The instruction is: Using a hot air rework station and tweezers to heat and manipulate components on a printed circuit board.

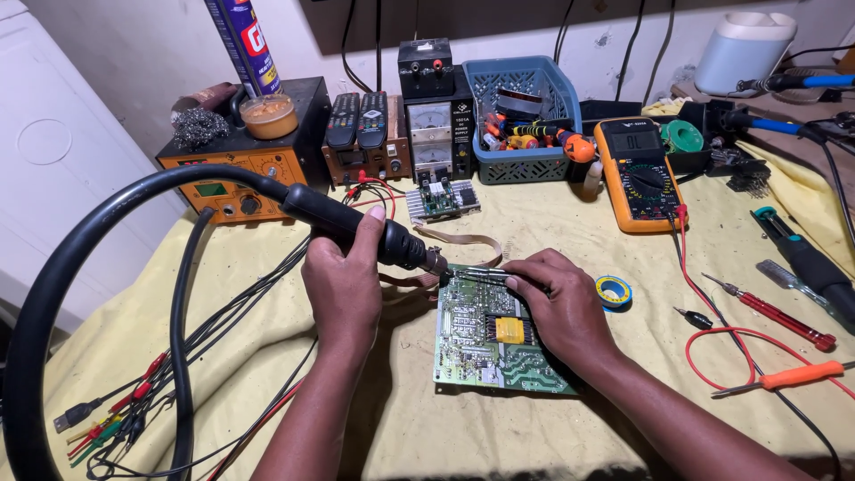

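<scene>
**Hot-air wand and tweezers meet at the top edge of a green circuit board**

At the far left a thick black hose (80,232) loops up from the bottom corner and arcs across to the hot-air wand (356,227). Below it, a bundle of thin leads with red and green clips (116,428) trails over the yellow cloth (499,436) that covers the bench. Behind the hose stands an orange-fronted station (240,174) with a wad of steel wool and a small tub of paste on its lid.

The left hand (343,285) is wrapped firmly around the wand's black handle, fingers curled shut on it, thumb on top. The nozzle slopes down to the right and its tip sits just over the upper left corner of the circuit board (485,343).

The board lies flat on the cloth at the centre, between the two forearms, with a yellow-topped part near its middle. The right hand (561,298) rests on the board's upper right part, fingers pinched on slim tweezers (476,274) whose points reach leftward toward the nozzle tip.

Just beside that hand lies a small blue and yellow roll of tape (614,290). Farther back sit a blue basket of tools (521,111) and an orange multimeter (637,174). On the right lie a red-handled screwdriver (784,316) and an orange-handled one (797,376), well apart from the board.
</scene>
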